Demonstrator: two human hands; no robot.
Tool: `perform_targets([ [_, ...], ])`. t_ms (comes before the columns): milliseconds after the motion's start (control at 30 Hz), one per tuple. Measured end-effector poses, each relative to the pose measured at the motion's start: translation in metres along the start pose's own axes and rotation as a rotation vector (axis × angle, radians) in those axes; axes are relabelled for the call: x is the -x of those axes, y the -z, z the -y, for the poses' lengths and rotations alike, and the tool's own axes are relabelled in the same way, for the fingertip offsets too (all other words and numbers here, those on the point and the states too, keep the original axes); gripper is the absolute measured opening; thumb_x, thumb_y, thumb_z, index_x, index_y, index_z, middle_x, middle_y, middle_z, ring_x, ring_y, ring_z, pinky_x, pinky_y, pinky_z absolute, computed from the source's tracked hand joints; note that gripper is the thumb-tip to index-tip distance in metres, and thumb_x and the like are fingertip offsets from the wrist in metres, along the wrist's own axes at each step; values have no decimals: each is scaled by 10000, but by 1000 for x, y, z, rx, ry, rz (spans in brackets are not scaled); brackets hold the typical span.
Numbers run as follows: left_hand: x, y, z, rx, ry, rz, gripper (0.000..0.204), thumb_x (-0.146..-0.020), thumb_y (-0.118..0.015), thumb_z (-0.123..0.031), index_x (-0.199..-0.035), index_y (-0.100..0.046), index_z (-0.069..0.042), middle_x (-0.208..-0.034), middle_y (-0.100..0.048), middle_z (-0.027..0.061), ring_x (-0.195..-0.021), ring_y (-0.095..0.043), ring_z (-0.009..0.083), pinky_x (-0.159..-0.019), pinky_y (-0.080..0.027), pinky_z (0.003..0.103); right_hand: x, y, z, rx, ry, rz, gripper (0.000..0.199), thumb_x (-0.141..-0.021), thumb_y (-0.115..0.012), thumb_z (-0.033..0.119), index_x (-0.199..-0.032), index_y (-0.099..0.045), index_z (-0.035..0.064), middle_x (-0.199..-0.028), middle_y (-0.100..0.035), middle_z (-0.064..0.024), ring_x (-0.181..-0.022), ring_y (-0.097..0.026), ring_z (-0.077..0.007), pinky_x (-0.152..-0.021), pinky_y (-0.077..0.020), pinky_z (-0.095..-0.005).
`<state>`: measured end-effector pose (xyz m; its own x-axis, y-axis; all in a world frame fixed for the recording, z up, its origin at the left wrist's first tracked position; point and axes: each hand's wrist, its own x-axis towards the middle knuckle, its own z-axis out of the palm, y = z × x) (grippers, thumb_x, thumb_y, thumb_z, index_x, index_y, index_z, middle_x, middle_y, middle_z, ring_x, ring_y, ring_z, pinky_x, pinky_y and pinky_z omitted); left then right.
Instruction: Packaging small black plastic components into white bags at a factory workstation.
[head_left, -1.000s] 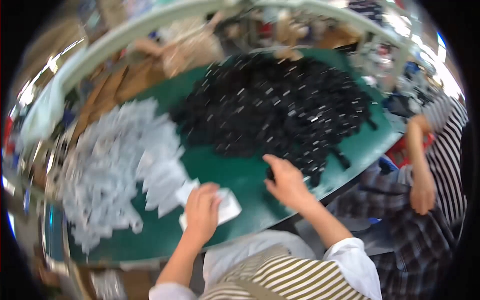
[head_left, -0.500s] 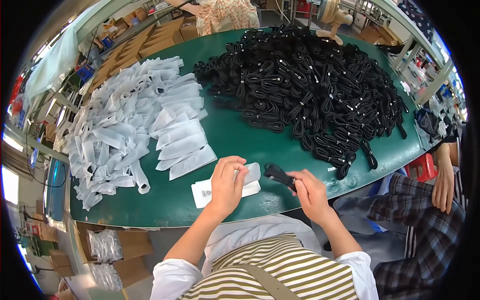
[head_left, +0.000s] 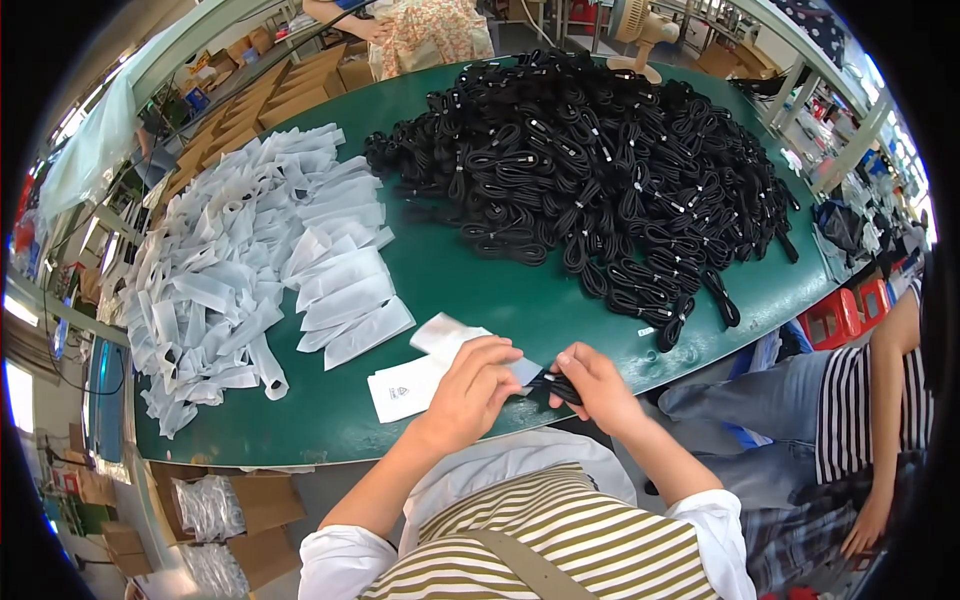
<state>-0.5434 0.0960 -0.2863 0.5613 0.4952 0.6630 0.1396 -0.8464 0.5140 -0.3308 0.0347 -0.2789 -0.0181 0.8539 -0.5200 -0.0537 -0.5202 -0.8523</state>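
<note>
My left hand [head_left: 468, 392] is closed on a translucent white bag [head_left: 437, 334], its fingers pinching near one end. In my right hand [head_left: 600, 388] is a coiled black cable [head_left: 562, 387], gripped between thumb and fingers. The cable's end meets the bag's mouth between my hands; whether it is inside is hard to see. Flat white printed packets [head_left: 398, 393] lie on the green table [head_left: 340, 420] beneath and beside my left hand.
A large heap of coiled black cables [head_left: 590, 170] covers the table's far right. White bags [head_left: 210, 270] are piled at left, with overlapping bags [head_left: 345, 290] beside them. A seated person's arm [head_left: 885, 400] and a red stool [head_left: 835, 320] are at right; another person stands across.
My right hand has brought the cable left and down to the bag, against my left hand. The view has shifted slightly. The seated person at right has changed posture.
</note>
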Motion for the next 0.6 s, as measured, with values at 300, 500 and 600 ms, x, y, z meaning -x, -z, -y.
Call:
perform_targets([
  [300, -16, 6, -6, 152, 195, -119, 102, -855, -647, -55, -871, -547, -39, -1152, -626, 180, -1076, -605, 361, -930, -477, 454, 5, -39, -3, 380, 1156, -282, 436, -827, -720, 29, -1241, -585, 58, -1155, -561, -138, -1001, -574, -267, -726, -528, -330],
  [500, -17, 13, -10, 486, 268, -246, 132, -943, -592, -133, -938, -566, -4, -1071, -632, 147, -1013, -611, 230, -896, -487, 376, -10, -61, 0, 426, 1136, -199, 229, -881, -662, 52, -1089, -568, 36, -1119, -535, -110, -956, -592, -248, -723, -519, -337],
  [600, -25, 15, -38, 608, 472, -331, 231, -994, -530, -167, -1077, -597, 37, -1036, -611, 242, -966, -587, 393, -844, -473, 419, -19, -62, 4, 251, 1141, -95, 177, -875, -645, 20, -1025, -553, 30, -1073, -530, -99, -891, -581, -236, -735, -495, -312],
])
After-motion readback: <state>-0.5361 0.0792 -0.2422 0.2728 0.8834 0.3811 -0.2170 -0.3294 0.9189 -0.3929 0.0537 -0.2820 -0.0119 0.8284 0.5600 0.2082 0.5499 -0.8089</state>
